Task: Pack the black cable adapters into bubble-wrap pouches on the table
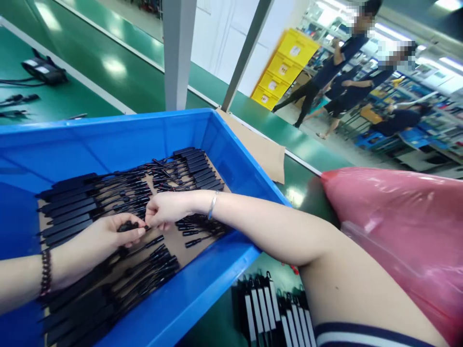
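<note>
Inside a blue plastic bin (231, 140) lie rows of flat black boxes with short cables and plugs (204, 171), on brown cardboard. My left hand (104, 236) is over the middle of the rows, its fingers closed around a small black cable connector (128, 225). Close against it, my right hand (164, 209) pinches at the connector's end; its fingertips meet those of the left hand there, and they partly hide what they grip. Below both hands, more cable plugs (162, 262) fan out over the cardboard.
More black units with white sides (260, 308) stand on the green bench below the bin. A pink plastic bag (398, 231) bulges at the right. Grey posts (179, 58) rise behind the bin. A black cabled device (45, 70) lies at upper left. People (325, 72) walk past yellow crates (285, 67).
</note>
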Action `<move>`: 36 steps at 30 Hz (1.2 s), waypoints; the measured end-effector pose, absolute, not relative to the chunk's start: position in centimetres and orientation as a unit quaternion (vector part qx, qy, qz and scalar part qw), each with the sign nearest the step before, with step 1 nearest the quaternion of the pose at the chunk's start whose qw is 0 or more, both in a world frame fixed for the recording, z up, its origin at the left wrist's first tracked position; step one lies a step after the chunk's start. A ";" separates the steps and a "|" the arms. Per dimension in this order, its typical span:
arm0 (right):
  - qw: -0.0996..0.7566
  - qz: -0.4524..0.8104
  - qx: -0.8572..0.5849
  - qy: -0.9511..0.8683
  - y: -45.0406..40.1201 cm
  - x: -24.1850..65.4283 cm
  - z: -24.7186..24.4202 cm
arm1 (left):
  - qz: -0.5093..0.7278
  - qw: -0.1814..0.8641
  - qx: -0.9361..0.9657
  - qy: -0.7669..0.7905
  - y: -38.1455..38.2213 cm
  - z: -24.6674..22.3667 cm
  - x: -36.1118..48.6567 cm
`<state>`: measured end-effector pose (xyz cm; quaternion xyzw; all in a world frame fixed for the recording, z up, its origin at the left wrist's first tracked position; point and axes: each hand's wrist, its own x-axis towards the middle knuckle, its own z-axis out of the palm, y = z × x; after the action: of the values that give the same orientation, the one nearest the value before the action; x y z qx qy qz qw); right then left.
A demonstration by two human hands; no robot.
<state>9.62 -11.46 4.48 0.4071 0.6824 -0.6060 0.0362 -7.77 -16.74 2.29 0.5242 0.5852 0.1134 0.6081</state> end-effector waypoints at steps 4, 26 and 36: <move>0.028 -0.671 0.428 0.605 -10.9 9.9 4.5 | 0.113 0.601 0.524 0.592 -16.6 3.0 -7.4; -0.070 -0.685 0.464 0.557 -10.1 10.3 3.0 | 0.106 0.606 0.586 0.527 -16.5 2.3 -7.4; 0.043 -0.666 0.443 0.598 -10.9 10.5 2.1 | 0.029 0.596 0.627 0.501 -16.6 2.3 -7.3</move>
<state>10.52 -10.89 2.13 0.4430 0.5984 -0.6662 0.0427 -7.33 -16.56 2.27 0.6273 0.5009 0.0292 0.5956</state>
